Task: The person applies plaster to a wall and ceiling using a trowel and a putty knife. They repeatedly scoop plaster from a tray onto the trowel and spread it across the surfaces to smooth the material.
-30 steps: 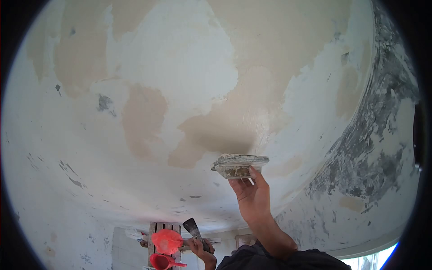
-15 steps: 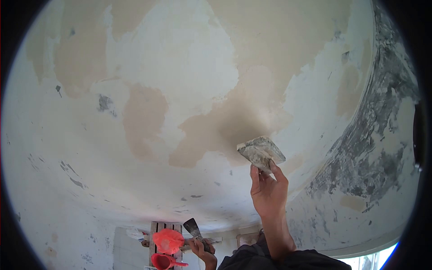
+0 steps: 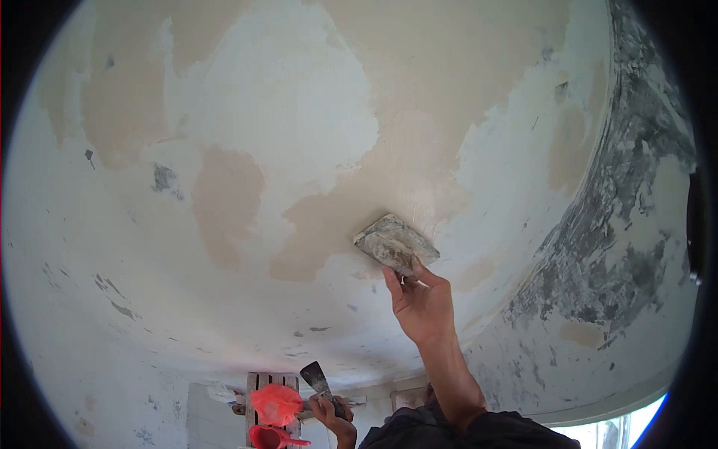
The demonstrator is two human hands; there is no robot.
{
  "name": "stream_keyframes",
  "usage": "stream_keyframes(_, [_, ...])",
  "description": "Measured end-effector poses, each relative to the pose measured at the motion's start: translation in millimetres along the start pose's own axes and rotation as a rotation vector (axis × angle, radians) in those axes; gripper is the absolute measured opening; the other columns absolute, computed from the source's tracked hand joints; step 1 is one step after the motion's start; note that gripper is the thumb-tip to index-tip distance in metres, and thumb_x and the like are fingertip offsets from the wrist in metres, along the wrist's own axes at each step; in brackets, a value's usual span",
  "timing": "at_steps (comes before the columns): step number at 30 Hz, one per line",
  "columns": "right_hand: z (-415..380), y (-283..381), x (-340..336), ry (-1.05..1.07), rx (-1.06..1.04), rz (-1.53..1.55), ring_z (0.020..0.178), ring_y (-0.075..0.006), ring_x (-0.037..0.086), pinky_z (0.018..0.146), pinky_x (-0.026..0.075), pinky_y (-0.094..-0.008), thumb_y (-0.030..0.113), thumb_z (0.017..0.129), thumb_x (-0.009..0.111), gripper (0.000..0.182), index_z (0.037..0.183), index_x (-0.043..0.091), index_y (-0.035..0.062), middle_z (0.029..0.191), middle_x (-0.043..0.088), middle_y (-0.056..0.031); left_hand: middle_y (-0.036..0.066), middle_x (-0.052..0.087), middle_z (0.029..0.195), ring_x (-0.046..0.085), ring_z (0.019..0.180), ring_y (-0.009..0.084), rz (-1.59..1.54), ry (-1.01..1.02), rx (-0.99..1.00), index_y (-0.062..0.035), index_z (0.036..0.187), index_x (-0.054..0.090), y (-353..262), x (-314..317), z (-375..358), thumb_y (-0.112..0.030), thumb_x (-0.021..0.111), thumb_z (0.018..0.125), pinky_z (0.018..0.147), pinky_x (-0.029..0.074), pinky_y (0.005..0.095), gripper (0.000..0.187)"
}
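My right hand (image 3: 422, 305) reaches up, its fingers closed on a plastering trowel (image 3: 396, 245) whose flat plate is crusted with grey and tan plaster. The plate lies against or very near the patchy ceiling (image 3: 314, 112), over a tan plaster patch; exact contact cannot be told. Lower down, my left hand (image 3: 334, 417) grips a putty knife (image 3: 315, 379), its dark, wide blade pointing up and left. Part of the knife's handle is hidden by my fingers.
Below left, a pink-red plastic tub or bag (image 3: 275, 404) and a red dipper (image 3: 275, 436) sit on a slatted wooden platform (image 3: 262, 382). To the right runs a rough grey stripped wall band (image 3: 621, 247). A bright window (image 3: 621, 434) shows at the lower right.
My right hand and the trowel have moved left and slightly toward the tan patch's lower part, and the plate lies flatter. The left hand still holds the putty knife.
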State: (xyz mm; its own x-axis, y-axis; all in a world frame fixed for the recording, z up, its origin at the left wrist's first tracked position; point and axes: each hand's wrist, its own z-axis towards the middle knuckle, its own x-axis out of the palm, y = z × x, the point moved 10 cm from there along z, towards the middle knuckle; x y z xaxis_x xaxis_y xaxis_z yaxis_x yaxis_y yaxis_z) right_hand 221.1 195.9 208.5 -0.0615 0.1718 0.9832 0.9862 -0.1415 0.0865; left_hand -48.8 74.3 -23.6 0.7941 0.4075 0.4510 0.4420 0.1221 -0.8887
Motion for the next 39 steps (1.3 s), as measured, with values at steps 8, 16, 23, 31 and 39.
stream_keyframes(8, [-40, 98, 52, 0.287, -0.427, 0.099, 0.112, -0.0264, 0.058, 0.102, 0.052, -0.0352, 0.01, 0.099, 0.048, 0.029, 0.12, 0.047, -0.0099, 0.117, 0.055, -0.0185, 0.005, 0.048, 0.062, 0.034, 0.034, 0.0092, 0.013, -0.006, -0.003, -0.0126, 0.098, 0.04, -3, 0, -4, -0.031, 0.05, 0.098, 0.029, 0.022, 0.0237, 0.021])
stream_keyframes(16, [-27, 13, -64, 0.067, -0.324, -0.472, 0.111, -0.0293, 0.059, 0.096, 0.053, -0.0487, 0.002, 0.09, 0.056, 0.037, 0.123, 0.04, 0.0041, 0.118, 0.056, -0.0123, 0.0, 0.041, 0.056, 0.03, 0.037, 0.0066, -0.04, -0.154, 0.062, -0.0112, 0.109, 0.043, 11, -24, -4, -0.018, 0.054, 0.095, 0.031, 0.024, 0.0229, 0.019])
stream_keyframes(23, [-15, 25, -53, 0.026, -0.365, -0.599, 0.101, -0.0278, 0.063, 0.092, 0.054, -0.047, 0.009, 0.091, 0.06, 0.031, 0.115, 0.041, 0.0047, 0.111, 0.059, -0.013, -0.002, 0.04, 0.056, 0.028, 0.037, 0.0062, -0.088, -0.22, 0.051, -0.0091, 0.125, 0.043, 12, -38, -8, -0.018, 0.052, 0.097, 0.032, 0.023, 0.0226, 0.031])
stream_keyframes(31, [-22, 38, 60, 0.177, -0.457, -0.573, 0.099, -0.0256, 0.063, 0.088, 0.055, -0.0458, 0.015, 0.091, 0.065, 0.034, 0.11, 0.041, 0.0028, 0.108, 0.058, -0.0128, -0.001, 0.039, 0.055, 0.027, 0.036, 0.0058, -0.038, -0.191, 0.082, -0.0103, 0.107, 0.045, 4, -25, -14, -0.017, 0.049, 0.098, 0.032, 0.023, 0.0227, 0.012])
stream_keyframes(39, [-44, 44, 24, 0.149, -0.54, -0.61, 0.098, -0.024, 0.065, 0.082, 0.059, -0.0433, 0.013, 0.091, 0.063, 0.034, 0.115, 0.041, 0.003, 0.107, 0.059, -0.0113, 0.003, 0.05, 0.064, 0.037, 0.037, 0.0072, -0.035, -0.222, -0.013, -0.0179, 0.097, 0.041, 15, -24, -9, -0.034, 0.051, 0.098, 0.03, 0.023, 0.0199, 0.019])
